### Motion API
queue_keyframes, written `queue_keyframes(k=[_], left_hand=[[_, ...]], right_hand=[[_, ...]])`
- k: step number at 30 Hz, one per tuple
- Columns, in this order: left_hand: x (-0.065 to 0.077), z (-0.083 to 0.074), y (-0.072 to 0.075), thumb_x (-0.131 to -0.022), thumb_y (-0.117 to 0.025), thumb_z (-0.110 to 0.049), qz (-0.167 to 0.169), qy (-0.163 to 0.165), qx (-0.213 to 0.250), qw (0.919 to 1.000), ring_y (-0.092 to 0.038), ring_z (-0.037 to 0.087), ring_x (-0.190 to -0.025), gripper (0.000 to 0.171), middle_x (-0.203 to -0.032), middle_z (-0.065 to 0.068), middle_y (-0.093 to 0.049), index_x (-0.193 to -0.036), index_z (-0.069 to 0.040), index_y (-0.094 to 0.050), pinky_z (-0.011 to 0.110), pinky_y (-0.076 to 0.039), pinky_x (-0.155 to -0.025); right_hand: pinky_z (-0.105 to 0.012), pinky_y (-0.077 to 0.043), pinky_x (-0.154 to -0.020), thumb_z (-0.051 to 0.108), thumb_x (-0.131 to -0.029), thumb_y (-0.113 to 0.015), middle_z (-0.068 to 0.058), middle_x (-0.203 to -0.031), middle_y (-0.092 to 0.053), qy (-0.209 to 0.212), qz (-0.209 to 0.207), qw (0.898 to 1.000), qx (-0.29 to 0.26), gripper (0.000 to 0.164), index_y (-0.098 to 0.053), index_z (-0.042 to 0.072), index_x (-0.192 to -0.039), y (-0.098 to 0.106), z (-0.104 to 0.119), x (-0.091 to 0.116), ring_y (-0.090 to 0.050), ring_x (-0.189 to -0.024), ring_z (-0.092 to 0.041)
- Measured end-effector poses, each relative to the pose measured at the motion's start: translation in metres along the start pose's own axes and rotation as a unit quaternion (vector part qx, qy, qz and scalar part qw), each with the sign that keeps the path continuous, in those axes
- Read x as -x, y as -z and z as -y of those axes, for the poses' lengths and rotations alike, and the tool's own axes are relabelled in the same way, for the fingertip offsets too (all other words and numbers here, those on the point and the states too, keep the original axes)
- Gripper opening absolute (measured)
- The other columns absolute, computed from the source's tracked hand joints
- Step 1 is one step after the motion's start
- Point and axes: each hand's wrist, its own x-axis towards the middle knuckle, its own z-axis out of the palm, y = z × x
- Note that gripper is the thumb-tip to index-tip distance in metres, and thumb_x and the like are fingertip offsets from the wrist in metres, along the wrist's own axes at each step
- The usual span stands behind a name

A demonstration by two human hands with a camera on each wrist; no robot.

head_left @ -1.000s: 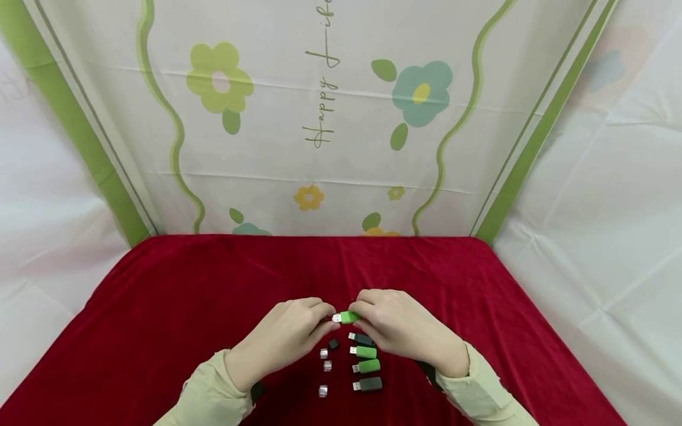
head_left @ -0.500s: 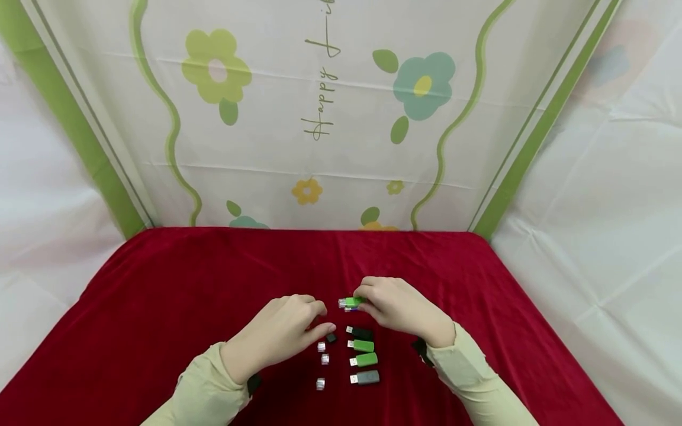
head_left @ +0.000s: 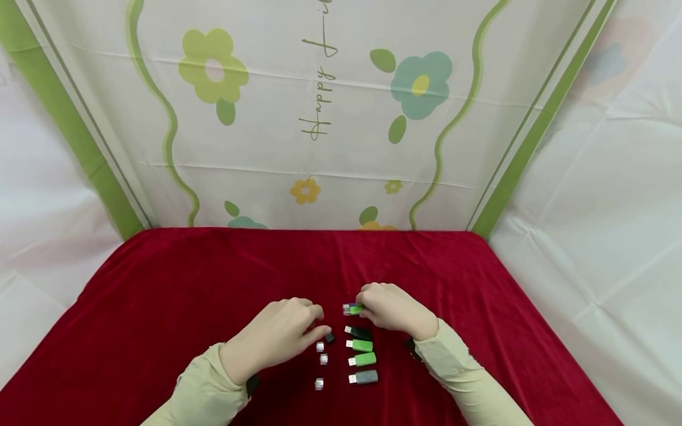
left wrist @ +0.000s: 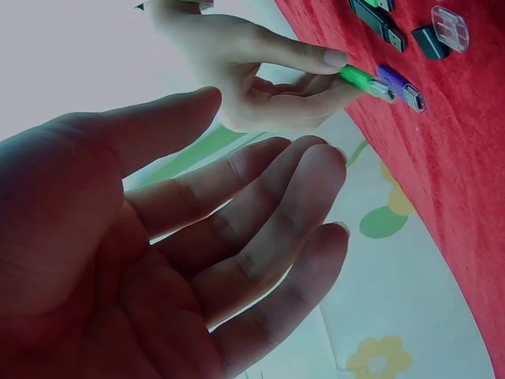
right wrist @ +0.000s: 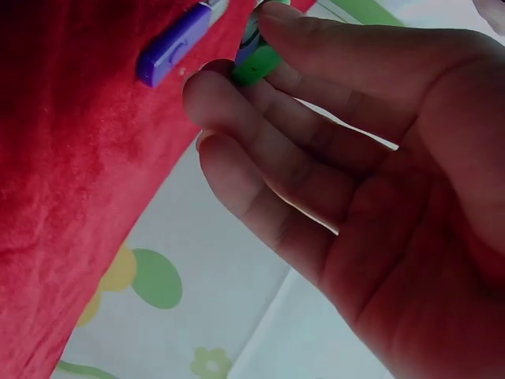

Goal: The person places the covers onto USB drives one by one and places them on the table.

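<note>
Between thumb and fingertips, my right hand (head_left: 396,310) pinches a green USB flash drive (left wrist: 359,79) with a clear cap over its plug. It is held right by a purple USB flash drive (right wrist: 175,49), also capped, which lies on the red cloth. In the head view the green drive mostly covers the purple one. My left hand (head_left: 282,331) holds nothing; its fingers are relaxed and apart, with the thumb close to a loose black cap (head_left: 330,338).
Uncapped flash drives form a column on the red cloth (head_left: 213,284): a black one (head_left: 360,333), two green ones, the nearer green drive (head_left: 364,359) among them, and a grey one (head_left: 365,377). Left of them lie three clear caps, one clear cap (head_left: 319,384) nearest me. Behind hangs a flowered curtain (head_left: 341,106).
One second ago both hands were at the green flash drive. My left hand has let go and drawn back; my right has carried the drive beside the purple one and lowered it.
</note>
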Motion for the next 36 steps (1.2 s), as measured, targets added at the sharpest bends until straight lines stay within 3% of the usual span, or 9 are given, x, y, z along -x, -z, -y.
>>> queue_keyframes(k=[10,22,36], left_hand=[[-0.001,-0.004,0.002,-0.089,-0.074,-0.024,-0.002,-0.01,0.002,0.9999,-0.04,0.003,-0.053,0.021,-0.064,-0.009,-0.047,-0.075,-0.014,-0.062,0.02,-0.039,-0.048],[-0.001,-0.004,0.002,-0.09,-0.074,-0.024,0.007,-0.01,-0.005,0.9999,-0.04,0.003,-0.052,0.02,-0.064,-0.009,-0.047,-0.076,-0.013,-0.063,0.02,-0.038,-0.047],[0.001,-0.005,0.001,-0.09,-0.074,-0.023,0.014,-0.007,-0.001,0.9999,-0.039,0.004,-0.052,0.02,-0.064,-0.009,-0.046,-0.076,-0.014,-0.063,0.02,-0.038,-0.047]], right_hand=[[-0.022,-0.042,-0.051,0.013,-0.079,-0.082,0.009,-0.066,-0.049,-0.004,0.015,1.0,0.015,0.02,-0.065,0.018,-0.069,-0.01,0.001,-0.003,-0.045,-0.054,-0.006],[-0.02,-0.041,-0.048,0.014,-0.077,-0.084,0.008,-0.065,-0.048,-0.005,-0.002,0.999,0.041,0.02,-0.066,0.017,-0.069,-0.017,0.001,-0.004,-0.046,-0.054,-0.006],[-0.023,-0.043,-0.048,0.014,-0.077,-0.084,0.006,-0.065,-0.051,-0.012,0.014,0.998,0.062,0.021,-0.064,0.016,-0.07,-0.018,0.007,-0.003,-0.049,-0.054,-0.009]])
